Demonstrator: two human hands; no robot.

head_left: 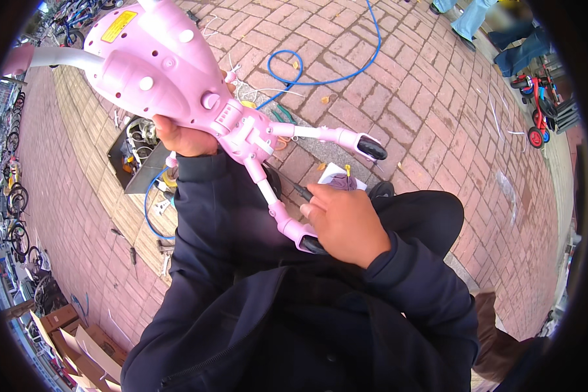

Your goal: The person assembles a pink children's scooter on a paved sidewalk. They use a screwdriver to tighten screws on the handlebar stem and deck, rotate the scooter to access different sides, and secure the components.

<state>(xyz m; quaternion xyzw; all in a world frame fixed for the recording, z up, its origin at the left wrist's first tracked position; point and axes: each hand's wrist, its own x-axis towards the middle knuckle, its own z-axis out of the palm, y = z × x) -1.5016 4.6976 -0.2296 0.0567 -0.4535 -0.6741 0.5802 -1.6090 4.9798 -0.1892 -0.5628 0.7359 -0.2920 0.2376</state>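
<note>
A pink plastic child's ride-on is held up in front of me, its underside with screw holes turned toward me. Two white-and-pink legs reach from its narrow end, each with a small black wheel. My left hand grips the body from below near that narrow end, most of its fingers hidden behind the plastic. Beside the nearer leg, my right hand is closed round a dark screwdriver, with only its front part showing. The nearer wheel lies partly behind or against this hand.
An open toolbox full of tools stands at left, with loose hand tools on the brick paving. A blue hose loops across the ground ahead. Cardboard boxes sit lower left. A red tricycle and people's legs are at far right.
</note>
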